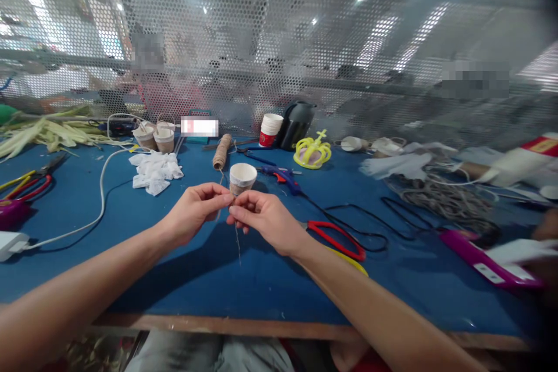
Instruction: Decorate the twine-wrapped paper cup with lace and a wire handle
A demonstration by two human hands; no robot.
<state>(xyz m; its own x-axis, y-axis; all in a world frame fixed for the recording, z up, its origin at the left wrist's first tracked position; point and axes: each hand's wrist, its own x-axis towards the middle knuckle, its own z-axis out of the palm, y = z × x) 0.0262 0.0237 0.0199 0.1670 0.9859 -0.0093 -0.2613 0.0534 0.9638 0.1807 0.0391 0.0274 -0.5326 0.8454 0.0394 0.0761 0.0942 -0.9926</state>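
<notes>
Both hands meet above the middle of the blue table, fingertips pinched on a thin piece of twine [238, 242] whose loose end hangs down. My left hand [201, 209] is closed on it from the left. My right hand [260, 213] pinches it from the right, its fingers curled. Just beyond the fingers stands a small paper cup [243, 176], white at the rim and wrapped in brown twine lower down; the hands partly hide its base. A spool of brown twine [222, 151] lies behind it, with a strand running toward my left hand.
A blue glue gun [282, 178] with a black cord lies right of the cup, near red-handled scissors [337, 238]. Stacked paper cups [270, 129], a dark jug [297, 125] and a yellow crown [312, 152] stand behind. White lace [156, 171] and a white cable [103, 186] lie left.
</notes>
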